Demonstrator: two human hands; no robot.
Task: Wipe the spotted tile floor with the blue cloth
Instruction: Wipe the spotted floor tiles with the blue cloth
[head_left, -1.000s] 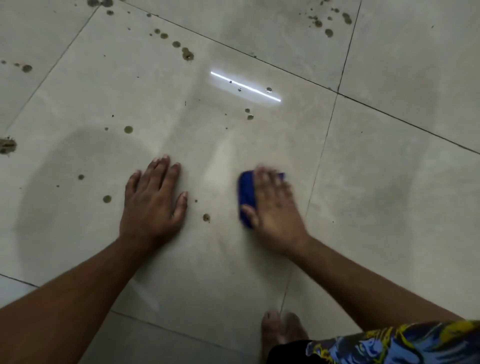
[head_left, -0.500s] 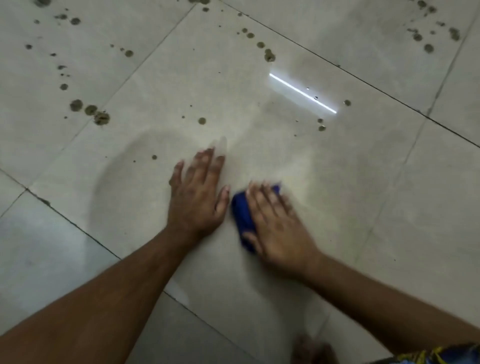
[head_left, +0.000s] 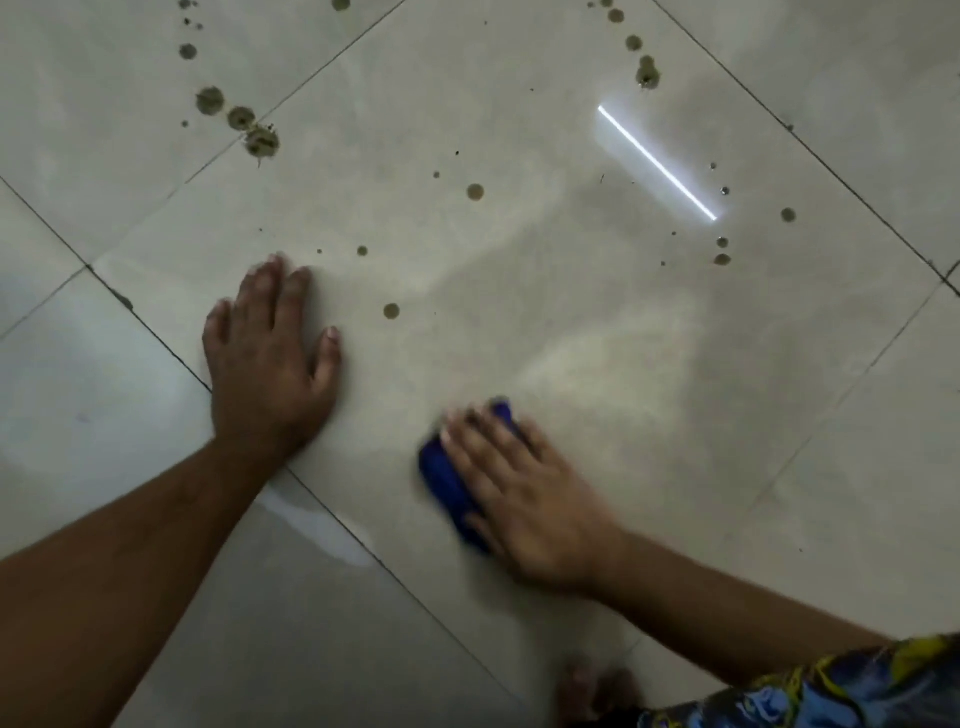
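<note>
A folded blue cloth (head_left: 451, 486) lies on the pale tile floor (head_left: 597, 364), pressed down under my right hand (head_left: 524, 499), which is blurred with motion; only the cloth's left edge and far tip show. My left hand (head_left: 270, 358) rests flat on the same tile, fingers spread, holding nothing, a hand's width left of the cloth. Brown spots remain ahead of the hands: one (head_left: 391, 310) just right of my left thumb, another (head_left: 475, 192) farther out, and larger blotches (head_left: 261, 141) along the grout line at upper left.
Dark grout lines (head_left: 156, 338) cross the floor diagonally. A bright streak of reflected light (head_left: 657, 163) lies at upper right with small spots (head_left: 722, 258) beside it. A wet sheen (head_left: 311, 519) marks the tile below my left wrist. My bare foot (head_left: 597, 691) shows at the bottom edge.
My right hand has slid the cloth away from my left hand, to the right and nearer me. The view has shifted, so my left hand now sits further left.
</note>
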